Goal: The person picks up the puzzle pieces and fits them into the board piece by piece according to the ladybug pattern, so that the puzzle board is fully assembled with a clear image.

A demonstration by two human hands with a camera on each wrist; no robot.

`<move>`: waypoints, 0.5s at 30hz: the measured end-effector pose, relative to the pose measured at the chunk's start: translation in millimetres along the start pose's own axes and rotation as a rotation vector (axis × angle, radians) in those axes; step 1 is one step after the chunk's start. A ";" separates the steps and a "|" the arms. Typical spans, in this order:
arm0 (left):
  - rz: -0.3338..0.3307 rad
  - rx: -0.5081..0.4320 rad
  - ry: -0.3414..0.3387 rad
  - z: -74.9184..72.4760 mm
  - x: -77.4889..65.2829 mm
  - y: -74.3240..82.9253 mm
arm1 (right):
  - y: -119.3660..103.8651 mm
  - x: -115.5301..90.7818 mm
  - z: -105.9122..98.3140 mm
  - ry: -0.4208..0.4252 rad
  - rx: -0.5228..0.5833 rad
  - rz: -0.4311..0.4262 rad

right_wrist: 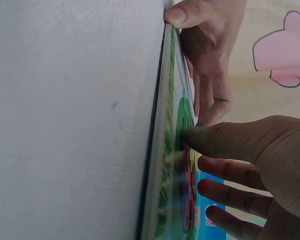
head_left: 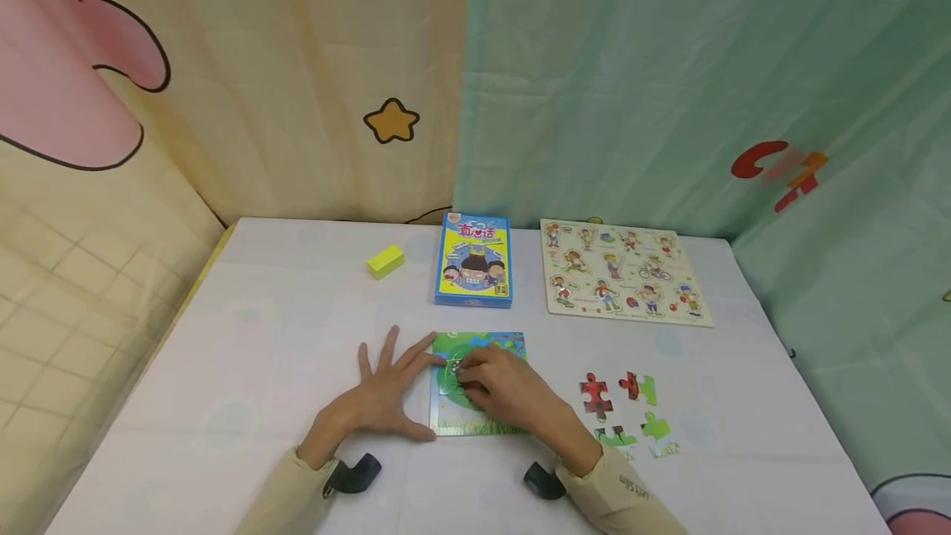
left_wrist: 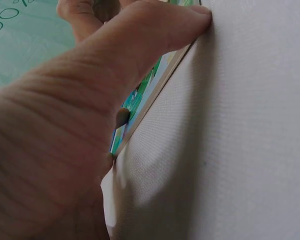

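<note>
A square puzzle board (head_left: 483, 426) with a grass and sky picture lies flat on the table. My left hand (head_left: 384, 396) is spread at its left side, thumb at the near left corner and index finger reaching over the left edge. Over the board's middle, my right hand (head_left: 508, 386) bends down and pinches a small puzzle piece (head_left: 455, 366) with black and white marks at the fingertips. In the right wrist view, the right thumb (right_wrist: 210, 140) comes down at the green area of the board; the piece is mostly hidden there.
Several loose puzzle pieces, including a red one (head_left: 596, 396) and a green one (head_left: 655, 426), lie right of the board. Behind stand a blue and yellow box (head_left: 474, 262), a yellow block (head_left: 385, 262) and a wooden figure board (head_left: 624, 275). Curtains hang behind the table.
</note>
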State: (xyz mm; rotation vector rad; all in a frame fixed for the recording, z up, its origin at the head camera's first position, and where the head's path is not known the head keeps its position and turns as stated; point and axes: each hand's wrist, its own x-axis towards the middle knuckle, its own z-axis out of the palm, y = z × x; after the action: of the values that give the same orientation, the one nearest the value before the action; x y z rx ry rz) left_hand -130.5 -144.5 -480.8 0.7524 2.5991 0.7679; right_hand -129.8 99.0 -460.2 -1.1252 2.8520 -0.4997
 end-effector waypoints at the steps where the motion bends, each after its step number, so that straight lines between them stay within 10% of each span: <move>1: 0.001 0.004 -0.002 -0.4 0.2 0.1 | 0.1 -0.6 -1.1 -0.002 -0.004 0.001; 15: -0.005 -0.008 -0.003 0.8 0.1 -1.7 | 15.5 -14.0 -7.8 -0.027 0.018 -0.058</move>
State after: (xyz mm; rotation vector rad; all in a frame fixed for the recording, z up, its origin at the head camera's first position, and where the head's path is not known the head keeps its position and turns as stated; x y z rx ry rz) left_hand -130.9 -145.3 -482.4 0.7441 2.5928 0.7754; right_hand -130.9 121.2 -458.8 -1.2047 2.7937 -0.5088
